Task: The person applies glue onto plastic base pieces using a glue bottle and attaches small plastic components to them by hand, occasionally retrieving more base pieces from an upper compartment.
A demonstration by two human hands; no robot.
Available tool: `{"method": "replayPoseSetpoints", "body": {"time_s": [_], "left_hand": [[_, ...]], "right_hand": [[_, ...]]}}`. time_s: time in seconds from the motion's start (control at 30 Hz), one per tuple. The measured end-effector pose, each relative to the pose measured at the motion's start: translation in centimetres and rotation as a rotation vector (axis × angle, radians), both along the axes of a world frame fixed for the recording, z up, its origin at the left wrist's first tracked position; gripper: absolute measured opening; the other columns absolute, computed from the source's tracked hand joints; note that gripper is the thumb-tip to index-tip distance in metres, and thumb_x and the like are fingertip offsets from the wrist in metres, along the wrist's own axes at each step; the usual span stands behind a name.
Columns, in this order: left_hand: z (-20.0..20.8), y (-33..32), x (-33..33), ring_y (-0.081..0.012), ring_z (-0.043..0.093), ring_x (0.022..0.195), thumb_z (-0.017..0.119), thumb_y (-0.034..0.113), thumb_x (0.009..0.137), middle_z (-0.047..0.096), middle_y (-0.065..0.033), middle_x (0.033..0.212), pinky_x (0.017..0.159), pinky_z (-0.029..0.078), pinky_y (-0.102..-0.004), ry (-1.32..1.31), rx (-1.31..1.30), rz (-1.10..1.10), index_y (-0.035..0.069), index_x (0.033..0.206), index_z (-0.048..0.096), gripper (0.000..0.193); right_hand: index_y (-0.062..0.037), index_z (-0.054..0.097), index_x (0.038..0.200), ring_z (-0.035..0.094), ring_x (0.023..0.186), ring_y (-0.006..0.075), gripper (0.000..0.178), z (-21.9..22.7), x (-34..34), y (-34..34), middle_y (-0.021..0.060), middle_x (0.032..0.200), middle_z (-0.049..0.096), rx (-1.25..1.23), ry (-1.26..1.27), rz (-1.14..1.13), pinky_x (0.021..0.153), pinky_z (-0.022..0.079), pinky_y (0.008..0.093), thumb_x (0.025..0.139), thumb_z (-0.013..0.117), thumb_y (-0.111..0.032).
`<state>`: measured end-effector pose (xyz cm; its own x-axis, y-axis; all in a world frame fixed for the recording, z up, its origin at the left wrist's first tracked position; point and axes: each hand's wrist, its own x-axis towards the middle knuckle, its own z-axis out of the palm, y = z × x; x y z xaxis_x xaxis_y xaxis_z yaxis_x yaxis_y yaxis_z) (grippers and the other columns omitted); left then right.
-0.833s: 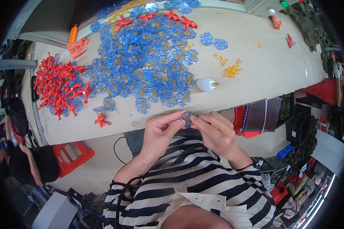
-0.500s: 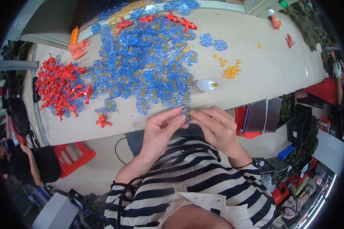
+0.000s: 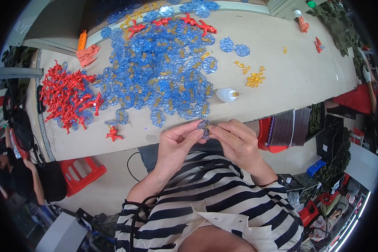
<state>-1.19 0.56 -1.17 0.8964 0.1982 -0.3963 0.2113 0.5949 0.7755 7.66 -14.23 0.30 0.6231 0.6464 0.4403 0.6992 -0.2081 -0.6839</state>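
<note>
Between the thumb and fingers of my left hand (image 3: 177, 142) is a clear blue flower-shaped plastic piece (image 3: 204, 127), held upright at the table's front edge. My right hand (image 3: 238, 140) is closed in a pinch, its fingertips touching the piece's right side. Whatever those fingertips grip is hidden. Beyond my hands spreads a large heap of similar blue pieces (image 3: 155, 63), many with a yellow part on them. A white squeeze bottle (image 3: 227, 95) with a narrow tip lies just past my right hand. Small yellow plastic parts (image 3: 254, 79) are clustered behind it.
Red plastic figures (image 3: 67, 94) are piled at the left, and one red figure (image 3: 114, 133) lies near the front edge. An orange bottle (image 3: 82, 40) stands by a salmon cloth (image 3: 87, 55). Red stools (image 3: 83, 174) and other people are around the table.
My hands stay at almost the same spot. The right fingers have shifted slightly against the blue piece, and the piece has turned a little.
</note>
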Motion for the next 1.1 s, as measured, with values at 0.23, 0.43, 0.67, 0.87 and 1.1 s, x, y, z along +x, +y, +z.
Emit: {"method": "replayPoseSetpoints", "body": {"time_s": [0.23, 0.43, 0.67, 0.87, 1.1], "left_hand": [[1.7, 0.9, -0.4, -0.0116, 0.062, 0.073, 0.06, 0.002, 0.085, 0.066, -0.0105, 0.093, 0.065, 0.052, -0.0228, 0.14, 0.31, 0.011, -0.002, 0.108, 0.061, 0.024], [1.3, 1.9, -1.1, -0.0118, 0.063, 0.065, 0.062, 0.001, 0.082, 0.066, -0.0114, 0.09, 0.057, 0.051, -0.0217, 0.234, 0.695, 0.147, -0.003, 0.105, 0.061, 0.023], [2.8, 2.9, 0.6, -0.0098, 0.06, 0.06, 0.063, -0.001, 0.08, 0.066, -0.0115, 0.087, 0.05, 0.047, -0.0204, 0.026, 1.258, 0.304, -0.001, 0.098, 0.066, 0.018], [5.9, 2.9, 8.6, -0.0265, 0.061, 0.068, 0.065, 0.002, 0.076, 0.064, -0.0146, 0.081, 0.058, 0.046, -0.0321, -0.293, 1.46, 0.067, -0.001, 0.09, 0.066, 0.014], [2.3, 0.0, 19.7, -0.033, 0.055, 0.089, 0.062, 0.013, 0.079, 0.059, -0.018, 0.089, 0.079, 0.045, -0.0404, -0.394, 1.706, -0.287, -0.001, 0.094, 0.062, 0.02]], "right_hand": [[0.0031, 0.065, 0.091, 0.059, 0.065, 0.0218, 0.03, 1.0, 0.0, -0.4, 0.0116, 0.08, 0.061, -0.016, 0.076, -0.046, 0.054, 0.048, 0.029, 0.062, 0.074, 0.0], [0.0007, 0.067, 0.089, 0.061, 0.066, 0.0203, 0.026, 0.7, 1.4, -1.2, 0.0103, 0.078, 0.063, -0.044, 0.115, -0.25, 0.056, 0.048, 0.0278, 0.065, 0.075, -0.002], [-0.0011, 0.062, 0.105, 0.062, 0.075, 0.0206, 0.046, 0.0, 2.4, -0.4, 0.0143, 0.097, 0.061, -0.03, 0.21, -0.409, 0.06, 0.05, 0.0277, 0.063, 0.078, -0.009], [-0.0002, 0.062, 0.103, 0.061, 0.079, 0.0252, 0.038, -1.0, 2.9, 0.6, 0.0129, 0.091, 0.063, 0.042, 0.18, -0.371, 0.066, 0.049, 0.0312, 0.067, 0.073, -0.002], [0.0008, 0.062, 0.101, 0.061, 0.075, 0.0235, 0.033, -0.2, 2.9, -1.2, 0.0127, 0.089, 0.064, 0.061, 0.157, -0.408, 0.061, 0.05, 0.0294, 0.069, 0.071, -0.001]]}}
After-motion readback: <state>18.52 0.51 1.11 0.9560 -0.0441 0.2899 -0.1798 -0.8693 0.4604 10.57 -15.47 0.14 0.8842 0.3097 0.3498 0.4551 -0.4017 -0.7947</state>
